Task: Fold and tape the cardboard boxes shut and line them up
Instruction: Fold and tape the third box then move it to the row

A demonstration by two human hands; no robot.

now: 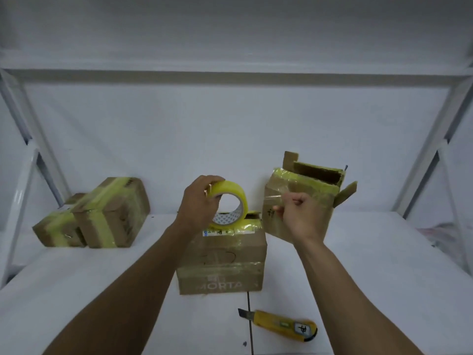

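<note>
Cardboard boxes, head view: four stand on the white table [102, 290], and one of them is not closed.
Done, left: larger taped box [115, 213] and smaller taped box [57, 231] are both shut and banded in yellow tape. They touch side by side, which looks like the start of the line.
In hand, centre: middle box [222, 265] sits nearest the person with its flaps down. Tape already crosses the top and front, so it looks nearly sealed.
Left to do, right: open box [307, 187] stands just beside the middle box. Its flaps are up and its inside is showing, so it needs folding and taping.
Left hand [198, 201]: fingers are curled over the tape roll [234, 187], holding it upright above the middle box's far edge.
Right hand [299, 216]: fingers are curled, and thumb and forefinger appear to pinch the clear tape end [273, 199] drawn out from the roll.
Utility knife [279, 325]: yellow, lying on the table near the right forearm with its blade out, untouched.
Progress: judged past halfway. One strip, one box and the final lining-up remain.
Writing, middle box: "MORTA" is printed faintly on the front, and a pen loop is drawn on top.
Writing, label [217, 231]: blue and green print, too small to read.
Writing, open box: dark marks on the front, unreadable.
Writing, knife: a dark character on a white square, not sure which.
</note>
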